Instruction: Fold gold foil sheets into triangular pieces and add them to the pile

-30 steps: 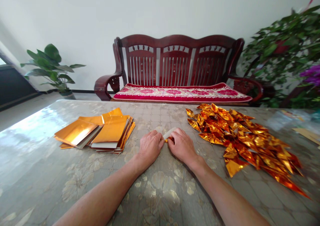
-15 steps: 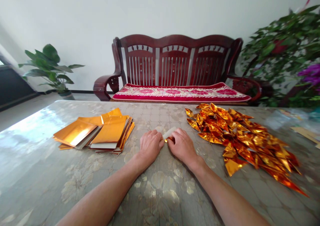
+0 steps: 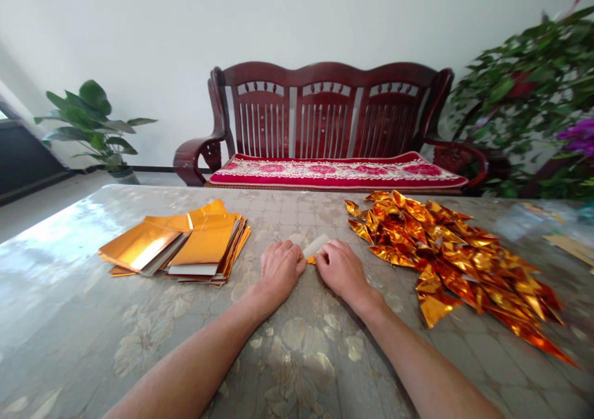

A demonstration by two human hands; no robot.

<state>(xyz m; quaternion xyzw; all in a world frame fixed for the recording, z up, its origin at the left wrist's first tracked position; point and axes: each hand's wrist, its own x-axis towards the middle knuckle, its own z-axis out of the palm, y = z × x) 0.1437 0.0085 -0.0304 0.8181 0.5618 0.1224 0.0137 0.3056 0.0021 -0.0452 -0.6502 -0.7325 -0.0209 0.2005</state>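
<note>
Between my hands, at the middle of the table, is a sheet of gold foil paper [image 3: 316, 244] with its pale back showing and a bit of gold at its near edge. My left hand [image 3: 281, 265] is closed on the sheet's left end, fingers curled and pressed low to the table. On the right end, my right hand [image 3: 341, 267] pinches the sheet between thumb and fingers. Much of the paper is hidden by my fingers. A stack of flat gold foil sheets [image 3: 202, 239] lies left of my hands. To the right is a heap of folded gold foil pieces [image 3: 445, 252].
The table [image 3: 288, 357] has a patterned, glossy cover. Clear plastic wrapping [image 3: 533, 220] and a brown card piece [image 3: 570, 247] lie at the far right. Beyond the table's far edge stands a dark wooden bench [image 3: 325, 122], with potted plants on both sides.
My right hand has shifted slightly right, widening the gap between the hands and showing more of the sheet. My left hand stays nearly in place. The stack and heap look the same.
</note>
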